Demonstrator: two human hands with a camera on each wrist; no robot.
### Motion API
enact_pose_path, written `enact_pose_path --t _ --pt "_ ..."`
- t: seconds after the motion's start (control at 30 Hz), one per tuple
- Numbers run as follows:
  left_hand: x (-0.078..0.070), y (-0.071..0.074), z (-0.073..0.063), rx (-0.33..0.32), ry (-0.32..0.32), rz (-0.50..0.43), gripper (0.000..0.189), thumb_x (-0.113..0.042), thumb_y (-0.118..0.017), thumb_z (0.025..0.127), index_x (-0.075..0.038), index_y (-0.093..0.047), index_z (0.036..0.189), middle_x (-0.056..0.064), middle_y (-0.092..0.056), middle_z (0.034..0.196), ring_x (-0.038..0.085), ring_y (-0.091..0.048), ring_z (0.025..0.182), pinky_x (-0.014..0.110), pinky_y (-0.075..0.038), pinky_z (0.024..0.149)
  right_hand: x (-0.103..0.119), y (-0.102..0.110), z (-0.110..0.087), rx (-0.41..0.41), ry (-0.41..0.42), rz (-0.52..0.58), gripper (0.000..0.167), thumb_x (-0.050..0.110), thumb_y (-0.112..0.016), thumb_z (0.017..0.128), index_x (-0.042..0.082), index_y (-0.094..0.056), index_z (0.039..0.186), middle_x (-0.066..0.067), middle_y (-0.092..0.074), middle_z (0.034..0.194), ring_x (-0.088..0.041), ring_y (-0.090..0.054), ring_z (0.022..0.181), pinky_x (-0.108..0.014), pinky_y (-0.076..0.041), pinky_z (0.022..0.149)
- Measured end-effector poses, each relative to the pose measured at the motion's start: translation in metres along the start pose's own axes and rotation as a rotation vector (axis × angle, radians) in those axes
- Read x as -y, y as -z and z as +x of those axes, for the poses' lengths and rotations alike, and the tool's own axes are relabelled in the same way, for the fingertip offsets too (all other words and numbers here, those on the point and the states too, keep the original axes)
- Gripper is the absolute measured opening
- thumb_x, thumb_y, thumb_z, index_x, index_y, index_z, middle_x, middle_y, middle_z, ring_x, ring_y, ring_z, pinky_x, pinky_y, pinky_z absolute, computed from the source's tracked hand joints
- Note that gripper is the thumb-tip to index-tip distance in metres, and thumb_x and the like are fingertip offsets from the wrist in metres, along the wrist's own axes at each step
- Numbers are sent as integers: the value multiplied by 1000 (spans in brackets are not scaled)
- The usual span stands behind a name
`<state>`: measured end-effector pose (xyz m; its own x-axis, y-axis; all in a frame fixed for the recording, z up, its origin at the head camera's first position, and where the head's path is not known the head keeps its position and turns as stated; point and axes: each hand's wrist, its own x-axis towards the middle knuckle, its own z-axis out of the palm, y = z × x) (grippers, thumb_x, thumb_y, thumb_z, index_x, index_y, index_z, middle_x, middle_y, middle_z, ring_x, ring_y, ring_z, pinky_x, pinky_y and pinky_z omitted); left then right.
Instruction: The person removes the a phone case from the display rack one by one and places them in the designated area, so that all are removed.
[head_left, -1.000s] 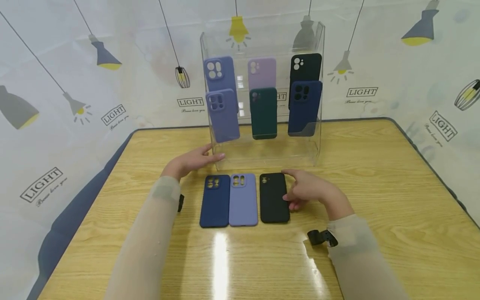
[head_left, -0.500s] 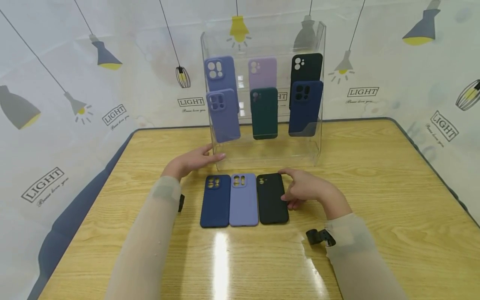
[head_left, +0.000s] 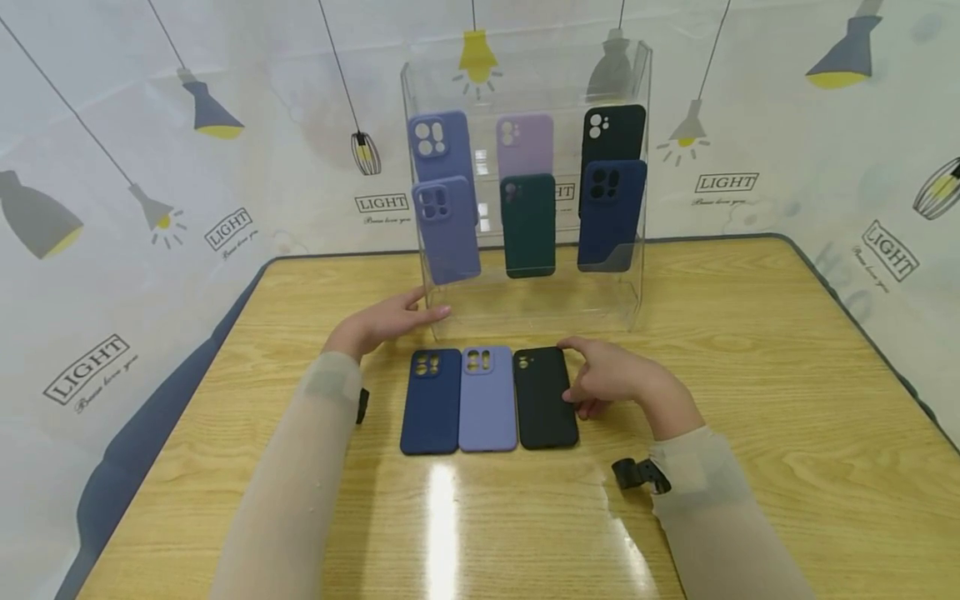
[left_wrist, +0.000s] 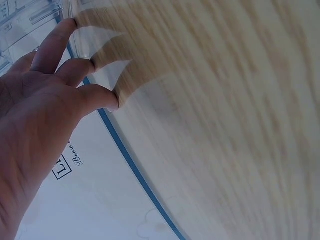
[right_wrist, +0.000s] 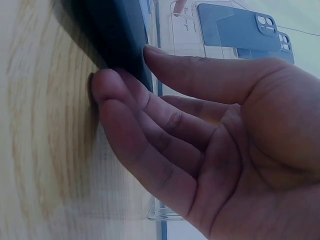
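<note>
Three phone cases lie side by side on the table (head_left: 525, 525): a dark blue case (head_left: 431, 412), a lavender case (head_left: 487, 408) and a black case (head_left: 546, 404). My right hand (head_left: 611, 371) touches the black case's right edge, one finger at its top corner and the thumb lower down; in the right wrist view the fingers bend loosely. My left hand (head_left: 382, 321) rests at the lower left corner of a clear acrylic stand (head_left: 525, 321). In the left wrist view, fingertips (left_wrist: 111, 104) of that hand touch the table.
Standing in the stand's tiers are two more lavender cases, one in front (head_left: 450, 237), a pink-lilac case (head_left: 525, 146), a dark green case (head_left: 528, 225), a blackish-green case (head_left: 612, 133) and a navy case (head_left: 611, 217). A lamp-printed cloth (head_left: 300, 167) hangs behind the table.
The black case has slid slightly left, against or very near the lavender one, and tilted a little; my right hand moved with it. My left hand stays put.
</note>
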<state>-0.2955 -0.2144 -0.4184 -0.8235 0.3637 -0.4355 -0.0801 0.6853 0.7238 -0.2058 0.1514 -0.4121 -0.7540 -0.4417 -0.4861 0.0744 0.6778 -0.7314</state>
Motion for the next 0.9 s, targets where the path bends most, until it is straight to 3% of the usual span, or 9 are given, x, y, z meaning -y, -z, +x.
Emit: enact_pose_path --t 0.63,0.9 --pt "1 0 2 8 11 -2 105 -78 -57 96 -32 -4 173 9 -5 182 40 -8 168 69 -14 132 2 3 -1 -58 -23 -42 77 9 -68 103 8 -27 168 -14 -79 84 -20 -76 70 -35 -66 73" --pt "2 0 3 10 14 -9 107 -80 -59 94 -33 -4 173 8 -4 182 40 -8 168 69 -13 132 9 16 -7 -76 -6 -57 78 8 -68 102 5 -27 168 -18 -81 94 -26 -79 78 -39 -68 77"
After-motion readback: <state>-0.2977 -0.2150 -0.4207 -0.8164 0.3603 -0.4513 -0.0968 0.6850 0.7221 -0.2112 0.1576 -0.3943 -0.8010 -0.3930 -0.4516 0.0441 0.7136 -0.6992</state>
